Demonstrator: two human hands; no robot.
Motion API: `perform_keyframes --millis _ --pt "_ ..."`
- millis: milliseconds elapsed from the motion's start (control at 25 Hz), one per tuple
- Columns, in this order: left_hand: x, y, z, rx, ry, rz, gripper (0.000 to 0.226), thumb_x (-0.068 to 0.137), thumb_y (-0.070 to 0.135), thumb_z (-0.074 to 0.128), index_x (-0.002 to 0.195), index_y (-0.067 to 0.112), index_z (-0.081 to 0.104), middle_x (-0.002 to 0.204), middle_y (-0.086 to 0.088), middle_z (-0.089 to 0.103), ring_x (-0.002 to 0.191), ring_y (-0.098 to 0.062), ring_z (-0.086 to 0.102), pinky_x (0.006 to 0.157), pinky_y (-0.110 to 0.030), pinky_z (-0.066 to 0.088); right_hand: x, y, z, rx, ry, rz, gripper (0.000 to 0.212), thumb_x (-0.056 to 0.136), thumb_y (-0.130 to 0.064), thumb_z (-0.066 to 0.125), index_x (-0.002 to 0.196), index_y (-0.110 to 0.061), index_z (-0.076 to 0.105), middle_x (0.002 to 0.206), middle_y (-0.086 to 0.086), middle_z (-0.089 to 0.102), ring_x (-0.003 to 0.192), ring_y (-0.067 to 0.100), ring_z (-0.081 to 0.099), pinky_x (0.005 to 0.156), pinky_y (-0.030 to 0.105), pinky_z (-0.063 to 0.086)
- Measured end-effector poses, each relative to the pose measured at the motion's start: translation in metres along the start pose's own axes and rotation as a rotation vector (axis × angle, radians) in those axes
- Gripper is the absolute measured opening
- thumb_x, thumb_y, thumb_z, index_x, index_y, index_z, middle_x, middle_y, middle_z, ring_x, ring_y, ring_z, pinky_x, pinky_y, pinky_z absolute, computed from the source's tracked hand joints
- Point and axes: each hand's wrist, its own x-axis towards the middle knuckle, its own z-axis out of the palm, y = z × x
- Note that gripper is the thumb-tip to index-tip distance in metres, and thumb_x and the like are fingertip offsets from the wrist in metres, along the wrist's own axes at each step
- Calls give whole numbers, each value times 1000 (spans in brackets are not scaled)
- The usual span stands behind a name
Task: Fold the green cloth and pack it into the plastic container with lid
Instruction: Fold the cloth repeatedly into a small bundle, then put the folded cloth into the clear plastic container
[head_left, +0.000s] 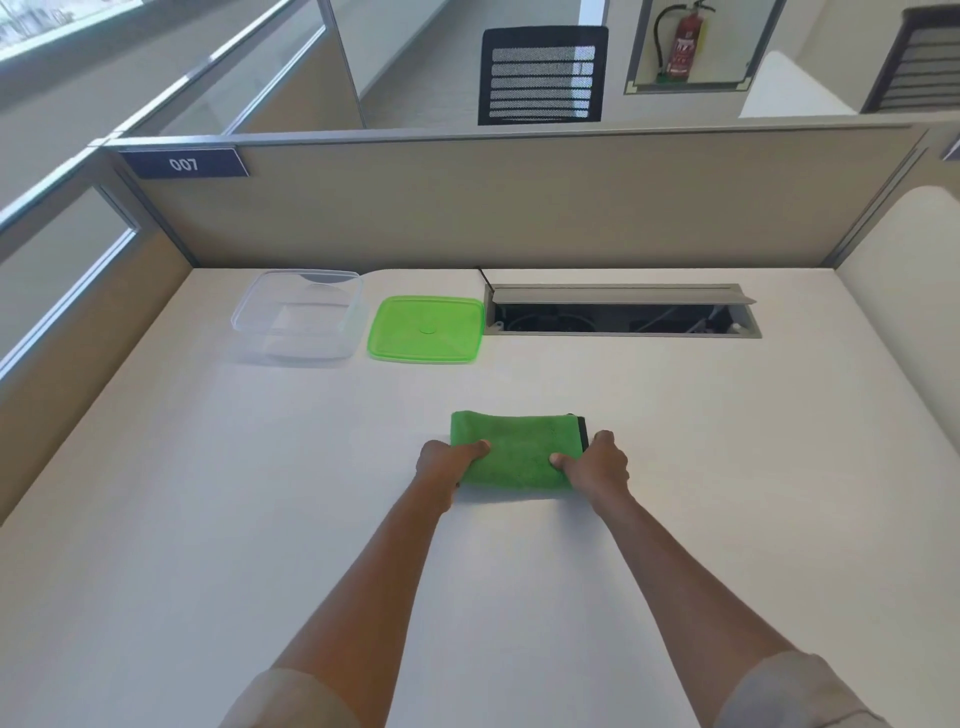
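The green cloth (519, 447) lies folded into a small rectangle on the white desk, with a dark edge showing at its right side. My left hand (447, 465) grips its near left corner, thumb on top. My right hand (595, 465) grips its near right corner the same way. At the far left of the desk stands the clear plastic container (298, 317), open and holding nothing. Its green lid (426, 328) lies flat on the desk just to the right of it.
An open cable hatch (623, 312) is sunk into the desk at the far right, beside the lid. Beige partition walls (519, 202) close the desk at the back and both sides. A black mesh chair (543, 75) stands beyond the partition.
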Motion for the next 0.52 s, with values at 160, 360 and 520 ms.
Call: perform_keyframes --millis 160,360,520 --pt "-11 -8 -5 -174 -164 -67 35 85 21 77 113 7 63 99 -8 69 85 -21 65 63 -31 56 -7 0 -6 -4 -7 11 66 75 -34 83 120 -1 47 125 18 55 115 41 54 93 47 49" --pt "-15 -18 -20 -255 -328 -27 29 93 16 68 120 11 60 116 -12 68 105 -29 65 75 -41 58 -16 1 -10 16 -79 5 48 71 -33 86 88 -3 54 94 12 61 82 28 57 61 31 45" --pt "-13 -17 -41 -208 -369 1 22 94 18 67 114 13 62 115 -12 69 106 -29 66 75 -40 59 -25 2 -5 193 -132 -37 42 71 -24 87 96 1 67 94 12 70 83 28 64 63 30 46"
